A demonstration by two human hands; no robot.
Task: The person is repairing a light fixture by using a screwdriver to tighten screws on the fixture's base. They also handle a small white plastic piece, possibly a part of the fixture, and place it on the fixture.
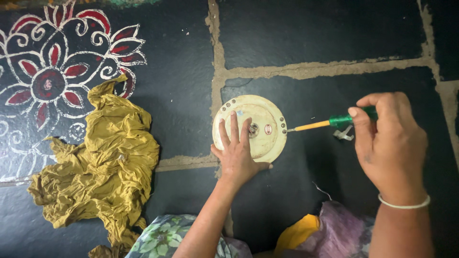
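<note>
A round cream-coloured metal disc (260, 112) with small screws along its rim and a bearing at its centre lies flat on the dark stone floor. My left hand (236, 153) presses down on its lower left part, fingers spread. My right hand (389, 143) grips the green handle of a screwdriver (330, 122). Its yellow shaft points left, and the tip touches the disc's right rim. A thin bangle circles my right wrist.
A crumpled mustard-yellow cloth (103, 162) lies on the floor left of the disc. A red and white painted floral pattern (52, 76) covers the upper left. A small metal clip (343, 134) sits under the screwdriver. Pale mortar joints (315, 69) cross the floor. My patterned clothing (165, 239) fills the bottom edge.
</note>
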